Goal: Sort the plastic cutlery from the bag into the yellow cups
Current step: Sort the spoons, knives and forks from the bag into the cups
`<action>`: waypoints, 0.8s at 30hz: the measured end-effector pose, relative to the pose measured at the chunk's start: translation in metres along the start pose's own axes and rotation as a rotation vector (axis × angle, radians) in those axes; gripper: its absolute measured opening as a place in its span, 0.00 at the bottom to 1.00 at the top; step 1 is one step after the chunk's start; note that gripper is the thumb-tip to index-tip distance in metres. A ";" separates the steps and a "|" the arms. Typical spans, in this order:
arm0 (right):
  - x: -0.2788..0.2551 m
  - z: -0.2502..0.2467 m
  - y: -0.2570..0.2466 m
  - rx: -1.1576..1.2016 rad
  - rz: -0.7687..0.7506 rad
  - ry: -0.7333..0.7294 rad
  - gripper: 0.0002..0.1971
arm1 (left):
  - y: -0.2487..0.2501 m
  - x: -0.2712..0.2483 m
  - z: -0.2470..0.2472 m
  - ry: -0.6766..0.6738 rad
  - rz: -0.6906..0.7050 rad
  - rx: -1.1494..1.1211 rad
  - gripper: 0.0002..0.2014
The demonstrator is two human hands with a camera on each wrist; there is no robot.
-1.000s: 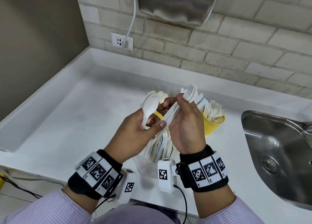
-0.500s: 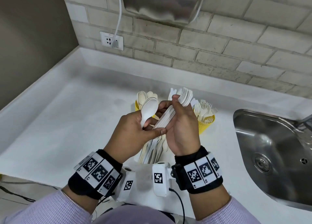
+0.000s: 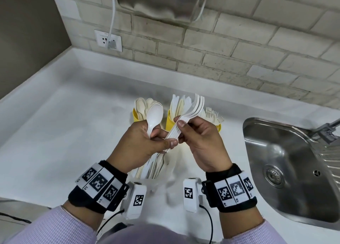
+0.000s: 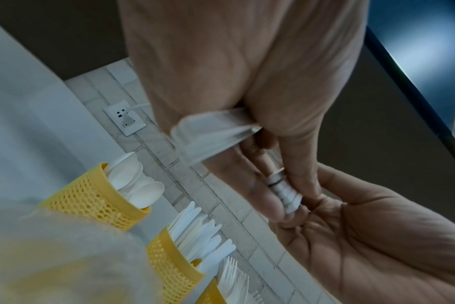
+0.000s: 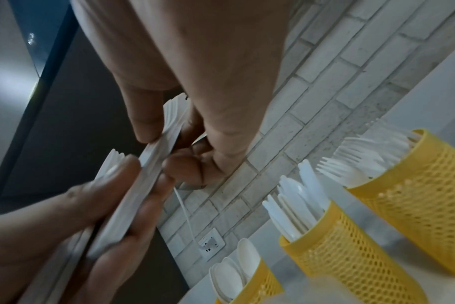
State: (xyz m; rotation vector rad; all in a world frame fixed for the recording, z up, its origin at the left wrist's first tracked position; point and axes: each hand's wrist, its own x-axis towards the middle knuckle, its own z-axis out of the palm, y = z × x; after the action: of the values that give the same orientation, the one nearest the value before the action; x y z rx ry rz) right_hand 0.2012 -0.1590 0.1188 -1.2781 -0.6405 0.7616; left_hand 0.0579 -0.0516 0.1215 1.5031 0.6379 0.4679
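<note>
Above the counter, my left hand (image 3: 160, 138) grips white plastic spoons (image 3: 154, 118), bowls up, and its thumb and fingers also pinch the lower end of a stack of white forks (image 3: 191, 113). My right hand (image 3: 184, 127) pinches the same fork stack (image 5: 148, 164) higher up, tines pointing away. Behind the hands stand three yellow mesh cups: spoons cup (image 3: 135, 115) on the left, knives cup (image 3: 170, 122) in the middle, forks cup (image 3: 218, 127) on the right. The clear bag (image 3: 165, 170) with more cutlery lies on the counter under my hands, partly hidden.
A steel sink (image 3: 287, 162) is sunk into the white counter (image 3: 73, 124) at the right. The brick wall behind carries a socket (image 3: 108, 40) with a white cable. A grey side wall closes the left.
My right hand has turned and drawn a little to the right, so the fork stack shows between both hands. The left hand still holds the spoons in the same place.
</note>
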 end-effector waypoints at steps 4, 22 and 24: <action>0.001 -0.017 0.005 -0.048 -0.034 -0.033 0.12 | -0.009 0.003 0.008 0.009 -0.011 0.025 0.24; 0.043 -0.114 -0.002 -0.312 -0.264 0.383 0.08 | -0.012 0.037 0.019 0.117 0.034 0.149 0.26; 0.049 -0.121 0.003 -0.359 -0.247 0.394 0.05 | -0.011 0.043 0.019 0.104 0.043 0.159 0.27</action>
State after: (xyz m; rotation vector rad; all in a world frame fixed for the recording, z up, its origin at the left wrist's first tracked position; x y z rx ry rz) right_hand 0.3251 -0.1912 0.0938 -1.5873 -0.6116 0.1819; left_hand 0.1020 -0.0388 0.1055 1.6537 0.7399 0.5409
